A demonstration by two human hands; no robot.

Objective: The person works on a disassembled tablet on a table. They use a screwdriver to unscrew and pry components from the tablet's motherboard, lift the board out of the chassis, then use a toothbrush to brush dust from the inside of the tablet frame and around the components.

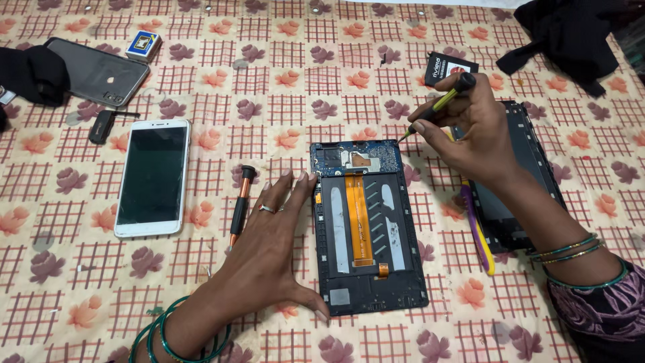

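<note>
Floral cloth (201, 81) bears opened tablet (366, 228); right fingers (430, 121) clamp screwdriver (437, 104), left fingers (282, 185) spread beside.

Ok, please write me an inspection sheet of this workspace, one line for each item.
Surface: floral checked cloth, flat, covers all in view.
Job's things: opened tablet, back off, orange ribbon cable showing; yellow-black screwdriver tip at its top right corner.
Clutter: white phone, dark phone, orange-black screwdriver, small box, removed back cover, purple-yellow tool, black cloth.
Grips: left hand flat beside the tablet's left edge; right hand holds the screwdriver.
Cables: only the ribbon cable inside the tablet.
Surroundings: nothing seen.
</note>
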